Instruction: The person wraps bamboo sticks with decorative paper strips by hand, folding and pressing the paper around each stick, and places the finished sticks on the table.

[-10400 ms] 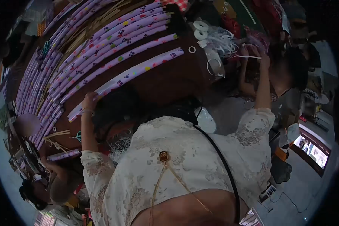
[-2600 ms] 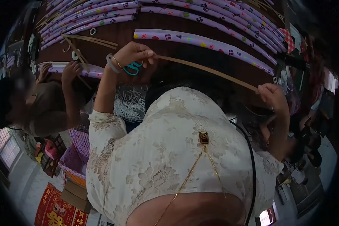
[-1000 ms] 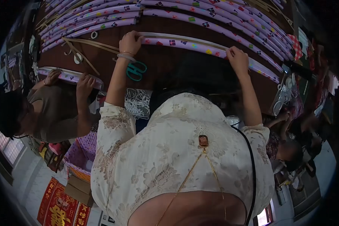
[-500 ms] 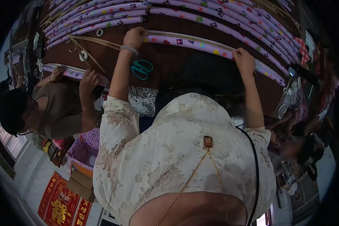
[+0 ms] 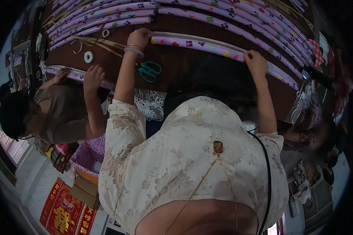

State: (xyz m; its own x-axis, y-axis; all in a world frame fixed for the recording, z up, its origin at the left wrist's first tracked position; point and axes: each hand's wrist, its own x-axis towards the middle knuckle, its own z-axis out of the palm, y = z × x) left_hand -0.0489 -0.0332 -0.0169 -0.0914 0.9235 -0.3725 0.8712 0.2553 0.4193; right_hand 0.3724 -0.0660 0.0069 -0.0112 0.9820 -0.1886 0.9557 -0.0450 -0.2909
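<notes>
A tan strip [image 5: 200,39] lies along the upper edge of a long purple patterned roll [image 5: 202,45] on the dark table [image 5: 172,64]. At the roll's left end, my left hand [image 5: 139,38] pinches the end of the strip, its fingers closed. My right hand [image 5: 256,62] is closed on the strip farther right, over the roll, with thumb and fingertips together. Teal-handled scissors [image 5: 150,72] lie just right of my left forearm.
More purple rolls [image 5: 208,18] lie across the back. Tan strips [image 5: 102,44] and white tape rolls [image 5: 88,57] are at the left. A co-worker [image 5: 62,105] handles another roll there. White shreds [image 5: 149,103] sit near my body; plastic bags [image 5: 304,103] are at right.
The tan strip, earlier stretched in the air between my hands, now lies along the roll. In the last half second my hands have barely moved; the co-worker's nearer hand has lifted.
</notes>
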